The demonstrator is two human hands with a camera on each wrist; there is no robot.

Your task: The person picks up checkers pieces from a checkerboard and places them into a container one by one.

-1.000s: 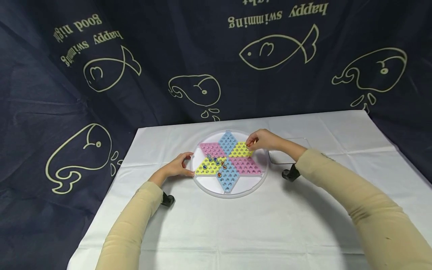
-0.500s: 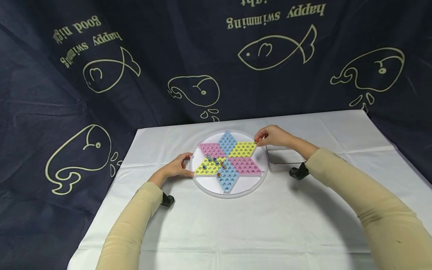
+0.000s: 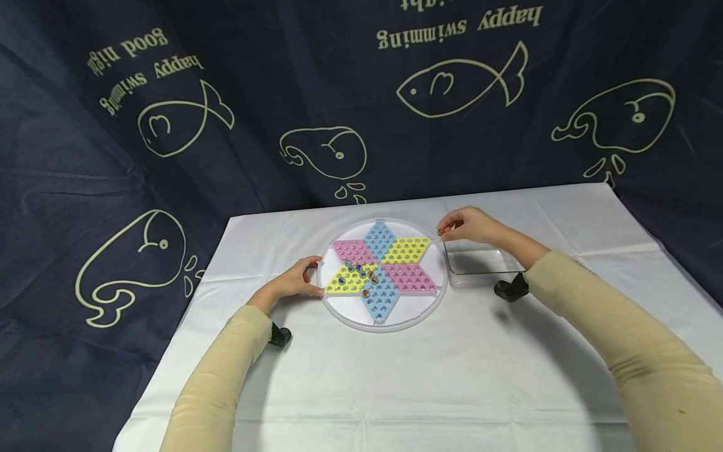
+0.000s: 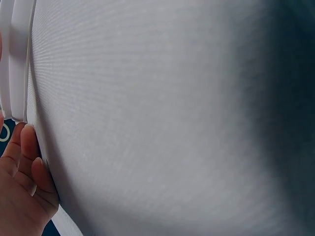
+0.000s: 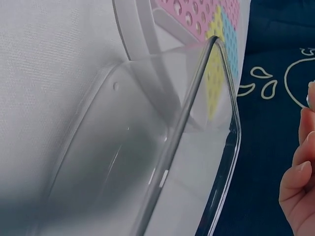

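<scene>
A round white Chinese checkers board with a pink, yellow and blue star of holes lies on the table. My left hand touches its left rim, thumb and fingertips spread apart; in the left wrist view the fingers look loosely bent beside the rim. My right hand pinches an orange-red marble over the near-left corner region of a clear plastic box, just off the board's right side. Several blue marbles and orange marbles sit in the yellow and blue areas.
The clear box stands on the white tablecloth close against the board's right edge; its tall see-through wall shows in the right wrist view. Behind the table hangs a dark blue curtain with fish and whale drawings.
My right hand has lifted the orange-red marble from the right yellow triangle and carried it rightward to the clear box. My left hand has stayed at the board's rim.
</scene>
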